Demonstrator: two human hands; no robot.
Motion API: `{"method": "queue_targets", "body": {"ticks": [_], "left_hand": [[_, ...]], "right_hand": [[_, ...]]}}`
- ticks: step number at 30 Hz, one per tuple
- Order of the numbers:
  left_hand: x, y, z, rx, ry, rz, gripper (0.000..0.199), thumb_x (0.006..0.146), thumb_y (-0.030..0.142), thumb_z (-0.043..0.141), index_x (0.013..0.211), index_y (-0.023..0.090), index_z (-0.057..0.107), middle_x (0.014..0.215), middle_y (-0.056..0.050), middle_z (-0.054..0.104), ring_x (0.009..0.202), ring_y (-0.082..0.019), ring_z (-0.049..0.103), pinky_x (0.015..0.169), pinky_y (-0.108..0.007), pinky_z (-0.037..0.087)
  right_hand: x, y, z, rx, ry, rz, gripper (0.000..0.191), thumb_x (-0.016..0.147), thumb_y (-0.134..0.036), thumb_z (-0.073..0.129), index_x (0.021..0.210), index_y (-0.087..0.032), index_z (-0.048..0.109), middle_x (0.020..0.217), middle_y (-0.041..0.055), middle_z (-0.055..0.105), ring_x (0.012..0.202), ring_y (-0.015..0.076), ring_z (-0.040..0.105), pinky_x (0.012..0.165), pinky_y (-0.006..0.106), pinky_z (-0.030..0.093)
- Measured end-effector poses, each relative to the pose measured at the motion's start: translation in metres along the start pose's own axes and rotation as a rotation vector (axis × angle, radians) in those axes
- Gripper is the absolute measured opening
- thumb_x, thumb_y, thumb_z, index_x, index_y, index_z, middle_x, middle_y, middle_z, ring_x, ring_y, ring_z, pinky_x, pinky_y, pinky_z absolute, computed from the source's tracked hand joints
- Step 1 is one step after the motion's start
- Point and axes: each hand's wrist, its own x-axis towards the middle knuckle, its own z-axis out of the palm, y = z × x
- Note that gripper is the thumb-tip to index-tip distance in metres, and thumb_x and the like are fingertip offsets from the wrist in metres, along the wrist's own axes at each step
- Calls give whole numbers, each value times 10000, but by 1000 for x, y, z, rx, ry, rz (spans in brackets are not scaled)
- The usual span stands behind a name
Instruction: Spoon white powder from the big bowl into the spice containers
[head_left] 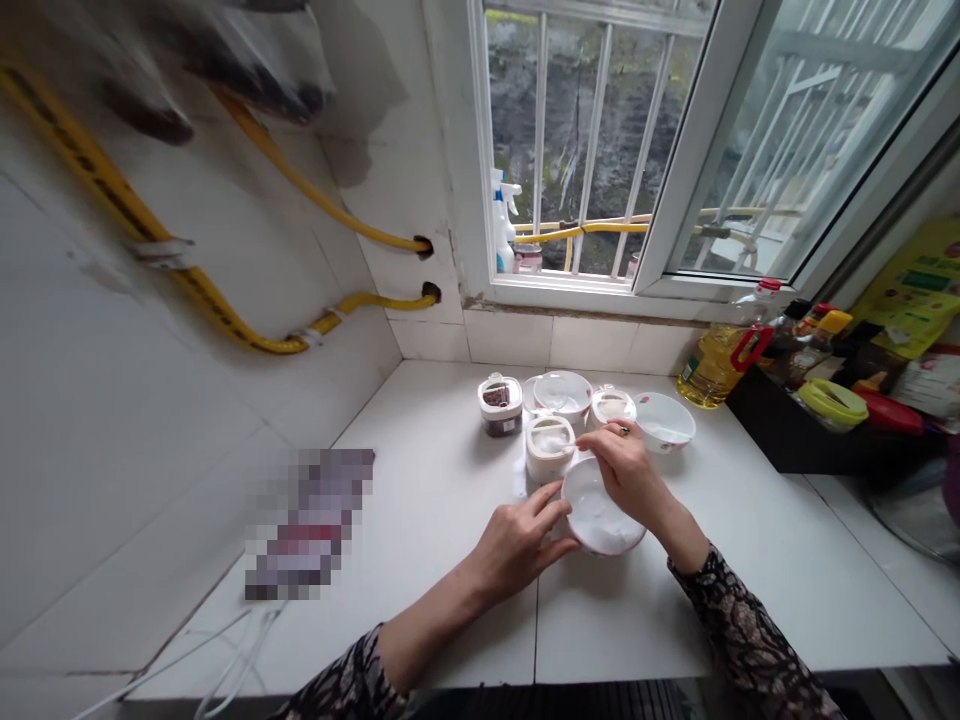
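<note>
My left hand (514, 540) grips the near-left rim of a white bowl (604, 525) with a pink edge, which tilts a little above or on the counter; I cannot tell which. A white powder or liquid seems to lie in it. Over the bowl, my right hand (626, 475) pinches a small pale spoon (568, 447), its far end at the mouth of a white jar (547, 465) full of white grains. Behind stand a jar of dark contents (500, 405), another white jar (611, 405), a bowl (570, 395) and a patterned bowl (664, 425).
An oil bottle (709, 370) and a black box (776, 425) of condiments stand to the right. A blurred-out object (311, 530) with white cables (240, 640) lies left. Yellow pipes (225, 310) run along the wall; a barred window (577, 150) is ahead.
</note>
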Motion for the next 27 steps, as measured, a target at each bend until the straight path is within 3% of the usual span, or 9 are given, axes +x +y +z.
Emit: {"method": "queue_targets", "body": {"ticks": [8, 15, 22, 27], "left_hand": [[-2, -3, 4, 16, 12, 0, 239, 904, 394, 624, 979, 170, 589, 1213, -153, 668, 699, -174, 720, 535, -257, 573], [0, -2, 5, 20, 8, -5, 232, 873, 364, 668, 973, 176, 577, 1246, -120, 657, 636, -145, 698, 523, -250, 556], [-1, -3, 5, 32, -16, -7, 237, 872, 370, 665, 972, 171, 586, 1242, -137, 657, 625, -146, 692, 538, -260, 559], [-1, -3, 4, 29, -32, -20, 227, 872, 362, 665, 984, 178, 592, 1251, -133, 649, 645, -147, 700, 564, -261, 564]], "right_hand": [[32, -4, 8, -169, -209, -127, 331, 788, 65, 405, 862, -179, 617, 750, 26, 710, 692, 172, 603, 943, 358, 342], [45, -5, -17, -156, -193, -109, 323, 830, 45, 409, 906, -193, 613, 812, 31, 731, 740, 172, 621, 958, 362, 342], [42, -2, 0, -264, -278, -160, 329, 794, 70, 422, 873, -175, 627, 779, 40, 721, 720, 180, 616, 946, 373, 345], [47, -9, -8, -272, -256, -140, 338, 814, 64, 420, 908, -186, 628, 821, 43, 734, 758, 182, 626, 946, 365, 347]]}}
